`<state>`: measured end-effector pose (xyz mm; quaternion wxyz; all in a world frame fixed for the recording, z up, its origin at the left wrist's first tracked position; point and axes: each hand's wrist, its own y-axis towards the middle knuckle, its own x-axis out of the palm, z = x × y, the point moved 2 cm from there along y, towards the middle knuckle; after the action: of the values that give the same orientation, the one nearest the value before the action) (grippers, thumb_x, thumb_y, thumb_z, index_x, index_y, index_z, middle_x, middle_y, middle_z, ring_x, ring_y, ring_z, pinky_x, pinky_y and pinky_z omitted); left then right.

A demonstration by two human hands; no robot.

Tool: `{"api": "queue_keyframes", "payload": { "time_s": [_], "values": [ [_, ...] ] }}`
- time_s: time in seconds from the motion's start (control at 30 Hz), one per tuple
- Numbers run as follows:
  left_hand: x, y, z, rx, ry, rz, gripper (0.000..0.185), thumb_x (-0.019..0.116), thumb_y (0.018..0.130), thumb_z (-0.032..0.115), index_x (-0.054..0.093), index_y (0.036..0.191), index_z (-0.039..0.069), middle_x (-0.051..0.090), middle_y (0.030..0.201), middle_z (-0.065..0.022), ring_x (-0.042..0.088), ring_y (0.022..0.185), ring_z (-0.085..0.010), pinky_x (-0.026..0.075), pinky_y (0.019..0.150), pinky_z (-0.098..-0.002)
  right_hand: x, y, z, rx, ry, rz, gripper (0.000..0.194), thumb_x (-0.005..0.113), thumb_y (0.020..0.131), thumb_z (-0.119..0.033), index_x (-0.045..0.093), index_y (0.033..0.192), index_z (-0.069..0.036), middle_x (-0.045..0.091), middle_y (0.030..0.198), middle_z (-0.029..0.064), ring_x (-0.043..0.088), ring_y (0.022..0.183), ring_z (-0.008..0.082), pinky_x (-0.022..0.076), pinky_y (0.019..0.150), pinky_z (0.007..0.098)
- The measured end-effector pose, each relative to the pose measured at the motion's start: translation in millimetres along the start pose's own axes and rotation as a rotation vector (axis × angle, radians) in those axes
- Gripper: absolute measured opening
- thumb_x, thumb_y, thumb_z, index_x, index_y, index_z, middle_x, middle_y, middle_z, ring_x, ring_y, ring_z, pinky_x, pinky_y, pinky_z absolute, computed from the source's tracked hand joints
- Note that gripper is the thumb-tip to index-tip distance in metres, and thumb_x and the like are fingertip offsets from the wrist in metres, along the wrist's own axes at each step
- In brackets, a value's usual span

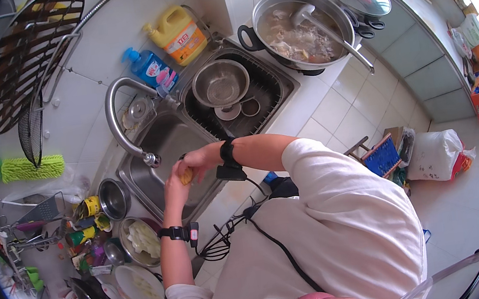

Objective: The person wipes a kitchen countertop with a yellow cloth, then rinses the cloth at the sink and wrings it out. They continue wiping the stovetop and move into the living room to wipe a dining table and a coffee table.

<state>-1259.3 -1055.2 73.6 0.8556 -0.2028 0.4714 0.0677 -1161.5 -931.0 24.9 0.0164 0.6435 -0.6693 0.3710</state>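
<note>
Over the left basin of a steel double sink point(157, 137), my two hands meet just beside the faucet's spout point(150, 157). Between the fingers of my left hand point(175, 186) is a small yellow-orange lump point(186, 176), perhaps a piece of ginger. My right hand point(200, 159) closes over the same lump from the other side. The fingers cover much of it, so its full shape is hidden. Whether water runs from the faucet cannot be made out. Each wrist wears a black strap, and black cables hang by the body.
A steel colander point(221, 83) rests in the right basin's black rack point(269, 114). Beyond stands a large pot point(297, 33) of soup with a ladle point(336, 37). Soap point(151, 68) and detergent bottles point(179, 35) line the wall. Bowls of cut pale food point(142, 241) crowd the left counter.
</note>
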Motion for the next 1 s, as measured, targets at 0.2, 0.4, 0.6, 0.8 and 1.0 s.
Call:
{"api": "queue_keyframes", "payload": {
  "time_s": [0.2, 0.4, 0.6, 0.8, 1.0],
  "values": [
    [-11, -11, 13, 0.189, 0.165, 0.133, 0.041, 0.07, 0.084, 0.009, 0.053, 0.122, 0.009, 0.065, 0.118, -0.0206, 0.064, 0.097, -0.0472, 0.054, 0.08, -0.053, 3, 4, -4, 0.156, -0.033, -0.339, 0.045, 0.066, 0.087, -0.024, 0.058, 0.129, -0.012, 0.063, 0.128, 0.0111, 0.068, 0.104, 0.028, 0.0544, 0.091, 0.0477],
    [-14, -24, 17, 0.281, 0.355, 0.279, 0.043, 0.069, 0.084, 0.009, 0.05, 0.122, 0.008, 0.064, 0.109, -0.0172, 0.068, 0.09, -0.0406, 0.057, 0.074, -0.0484, 5, 17, -13, 0.171, -0.285, -0.382, 0.017, 0.073, 0.083, -0.021, 0.064, 0.094, -0.012, 0.061, 0.081, 0.0, 0.06, 0.067, 0.0155, 0.0556, 0.066, 0.0341],
    [-18, -21, 24, 0.127, 0.565, 0.186, 0.045, 0.074, 0.081, 0.015, 0.059, 0.122, 0.008, 0.069, 0.104, -0.0162, 0.071, 0.086, -0.0372, 0.058, 0.073, -0.0471, 18, 20, -16, 0.108, -0.663, -0.294, 0.025, 0.076, 0.08, -0.029, 0.06, 0.072, -0.011, 0.056, 0.065, 0.0006, 0.053, 0.055, 0.0153, 0.0496, 0.056, 0.0343],
    [-24, -15, 36, -0.139, 0.626, -0.075, 0.033, 0.08, 0.076, 0.03, 0.074, 0.094, 0.003, 0.072, 0.095, -0.0223, 0.07, 0.094, -0.0398, 0.058, 0.08, -0.0483, 37, 6, -19, -0.158, -1.373, 0.004, 0.02, 0.073, 0.076, -0.022, 0.071, 0.088, -0.007, 0.071, 0.081, 0.0127, 0.07, 0.077, 0.028, 0.0558, 0.066, 0.0404],
    [-8, -4, 13, -0.343, 0.298, -0.074, 0.034, 0.081, 0.075, 0.029, 0.075, 0.096, 0.004, 0.072, 0.101, -0.0235, 0.068, 0.1, -0.0418, 0.056, 0.087, -0.0506, 41, -1, -10, -0.391, -1.598, 0.239, 0.023, 0.071, 0.08, -0.021, 0.073, 0.098, -0.007, 0.074, 0.092, 0.0157, 0.072, 0.09, 0.0349, 0.058, 0.075, 0.0447]
  ]
}}
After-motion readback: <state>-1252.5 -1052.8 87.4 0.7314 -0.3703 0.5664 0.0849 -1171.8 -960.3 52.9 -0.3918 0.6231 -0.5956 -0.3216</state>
